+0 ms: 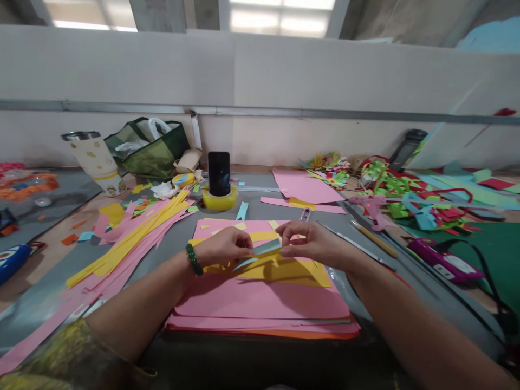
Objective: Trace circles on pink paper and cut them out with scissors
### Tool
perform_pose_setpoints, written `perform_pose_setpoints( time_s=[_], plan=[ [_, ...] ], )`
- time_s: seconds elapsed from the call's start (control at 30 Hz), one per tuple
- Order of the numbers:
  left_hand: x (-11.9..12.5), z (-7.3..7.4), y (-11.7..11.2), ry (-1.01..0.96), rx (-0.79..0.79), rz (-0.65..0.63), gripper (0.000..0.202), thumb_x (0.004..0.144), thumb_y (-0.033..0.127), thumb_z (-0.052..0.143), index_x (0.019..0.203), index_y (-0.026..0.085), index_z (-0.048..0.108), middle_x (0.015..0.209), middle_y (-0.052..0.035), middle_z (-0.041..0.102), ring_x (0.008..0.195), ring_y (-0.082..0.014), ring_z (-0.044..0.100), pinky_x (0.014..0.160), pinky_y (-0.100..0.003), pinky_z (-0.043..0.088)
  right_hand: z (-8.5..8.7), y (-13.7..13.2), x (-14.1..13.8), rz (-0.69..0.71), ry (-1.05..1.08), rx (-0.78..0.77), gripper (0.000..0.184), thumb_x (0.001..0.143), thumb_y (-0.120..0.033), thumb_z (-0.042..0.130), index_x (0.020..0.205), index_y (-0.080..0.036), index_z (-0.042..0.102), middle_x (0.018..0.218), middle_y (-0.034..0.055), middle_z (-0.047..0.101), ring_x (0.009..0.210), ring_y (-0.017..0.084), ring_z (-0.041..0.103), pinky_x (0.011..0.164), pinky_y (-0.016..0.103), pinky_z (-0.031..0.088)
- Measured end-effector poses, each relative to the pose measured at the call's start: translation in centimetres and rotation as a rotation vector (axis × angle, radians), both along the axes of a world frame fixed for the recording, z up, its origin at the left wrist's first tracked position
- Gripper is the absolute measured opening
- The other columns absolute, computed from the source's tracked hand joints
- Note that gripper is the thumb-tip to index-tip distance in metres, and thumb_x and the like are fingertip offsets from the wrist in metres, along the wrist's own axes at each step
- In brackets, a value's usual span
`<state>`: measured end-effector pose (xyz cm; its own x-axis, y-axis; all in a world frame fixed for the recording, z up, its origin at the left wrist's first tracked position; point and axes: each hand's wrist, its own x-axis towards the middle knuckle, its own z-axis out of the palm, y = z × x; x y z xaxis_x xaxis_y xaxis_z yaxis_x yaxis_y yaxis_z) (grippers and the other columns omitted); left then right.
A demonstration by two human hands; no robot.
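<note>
My left hand [225, 246] and my right hand [309, 244] meet over a stack of pink paper sheets [264, 300]. Both pinch a narrow light blue paper strip [264, 249] between fingertips, one hand at each end. Yellow paper [292, 271] lies directly beneath the strip on the pink stack. A green bead bracelet [194, 259] circles my left wrist. The fingers of both hands are curled closed on the strip.
Long yellow and pink strips [130, 238] fan out at the left. A phone [219, 172] stands in a yellow tape roll [219, 201]. A tumbler [97, 161] and green bag [148, 146] sit behind. At right lie a pink glue gun [371, 208], pencil [376, 240], purple tool [442, 262] and paper scraps [406, 189].
</note>
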<state>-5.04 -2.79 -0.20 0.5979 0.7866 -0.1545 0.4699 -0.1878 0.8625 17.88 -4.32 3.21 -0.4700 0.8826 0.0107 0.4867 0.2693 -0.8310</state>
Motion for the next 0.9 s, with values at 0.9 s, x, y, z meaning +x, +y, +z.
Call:
perform_pose_setpoints(
  time_s=[0.9],
  plan=[
    [1.0,-1.3,-1.0,-0.547,-0.767,-0.063,0.039,0.073,0.043,0.07,0.085,0.007,0.064,0.076,-0.0125,0.069,0.059,-0.0201,0.067,0.058,-0.038,0.056,-1.2,1.1,-1.0,-0.138,0.271,-0.323,0.041,0.061,-0.019,0.075,0.095,-0.014,0.054,0.06,-0.0032,0.064,0.052,0.008,0.059,0.053,0.021,0.046]
  ],
)
